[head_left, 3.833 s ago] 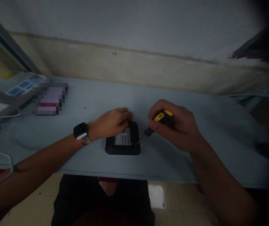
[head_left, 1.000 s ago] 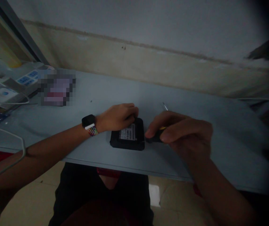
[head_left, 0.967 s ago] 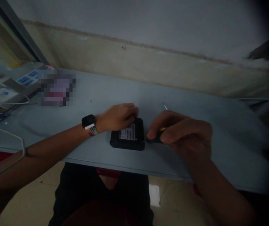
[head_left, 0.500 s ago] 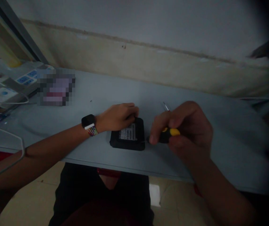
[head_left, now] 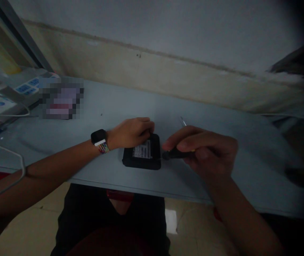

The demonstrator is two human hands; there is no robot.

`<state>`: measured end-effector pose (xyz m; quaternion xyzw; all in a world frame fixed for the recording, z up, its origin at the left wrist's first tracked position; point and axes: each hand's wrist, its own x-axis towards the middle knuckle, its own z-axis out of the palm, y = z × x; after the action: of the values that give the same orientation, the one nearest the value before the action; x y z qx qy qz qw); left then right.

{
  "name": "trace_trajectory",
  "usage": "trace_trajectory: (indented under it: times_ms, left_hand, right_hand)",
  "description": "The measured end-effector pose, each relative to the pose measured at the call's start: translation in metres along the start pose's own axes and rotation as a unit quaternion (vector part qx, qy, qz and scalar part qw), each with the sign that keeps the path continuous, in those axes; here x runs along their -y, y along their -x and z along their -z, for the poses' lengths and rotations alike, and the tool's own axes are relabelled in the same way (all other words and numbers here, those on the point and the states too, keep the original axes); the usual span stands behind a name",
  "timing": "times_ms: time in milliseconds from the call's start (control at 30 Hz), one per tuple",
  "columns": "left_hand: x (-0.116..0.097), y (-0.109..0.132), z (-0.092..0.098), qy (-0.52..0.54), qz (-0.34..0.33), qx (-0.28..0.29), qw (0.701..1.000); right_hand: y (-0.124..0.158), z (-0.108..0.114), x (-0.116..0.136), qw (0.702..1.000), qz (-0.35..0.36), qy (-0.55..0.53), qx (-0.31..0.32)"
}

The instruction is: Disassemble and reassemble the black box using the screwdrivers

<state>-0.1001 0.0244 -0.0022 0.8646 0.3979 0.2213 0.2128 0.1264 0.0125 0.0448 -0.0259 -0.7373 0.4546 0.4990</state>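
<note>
A flat black box (head_left: 155,151) with a white printed label lies on the grey table. My left hand (head_left: 134,132), a watch on its wrist, rests on the box's upper left part with curled fingers closed at its far edge. To the right, my right hand (head_left: 207,147) is closed around a dark-handled screwdriver (head_left: 177,153) with a bit of yellow showing. The screwdriver points left, its thin tip at the box's right edge; whether it touches is too dim to tell. Beyond my right hand, a thin metal shaft (head_left: 183,121) lies on the table.
At the far left stand a white power strip (head_left: 25,88) and a pixelated flat object (head_left: 63,101). A white cable (head_left: 21,160) loops over my left forearm. The wall (head_left: 141,67) borders the table's far side. Dark blurred shapes are at the right.
My right hand has rotated around the screwdriver, its fingers now covering most of the yellow part. My left hand keeps its place on the box. The whole view has shifted slightly.
</note>
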Motion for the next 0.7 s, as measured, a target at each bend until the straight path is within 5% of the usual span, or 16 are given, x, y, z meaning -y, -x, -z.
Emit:
trace_trajectory:
  times_ms: [200, 333, 467, 700]
  left_hand:
    - [0.001, 0.0, 0.0, -0.009, -0.006, -0.002, 1.0]
    - [0.0, 0.0, 0.001, -0.02, -0.004, -0.003, 1.0]
    - [0.0, 0.0, 0.001, -0.006, -0.007, 0.0, 1.0]
    - [0.001, 0.0, 0.001, -0.001, -0.012, 0.005, 1.0]
  right_hand:
    - [-0.005, -0.011, 0.01, 1.0, -0.012, -0.017, -0.004]
    - [0.001, -0.015, 0.011, 0.99, -0.137, -0.01, -0.026]
    - [0.003, -0.013, 0.003, 0.996, -0.057, -0.04, -0.054]
    - [0.006, -0.006, 0.002, 0.995, -0.073, -0.008, -0.064]
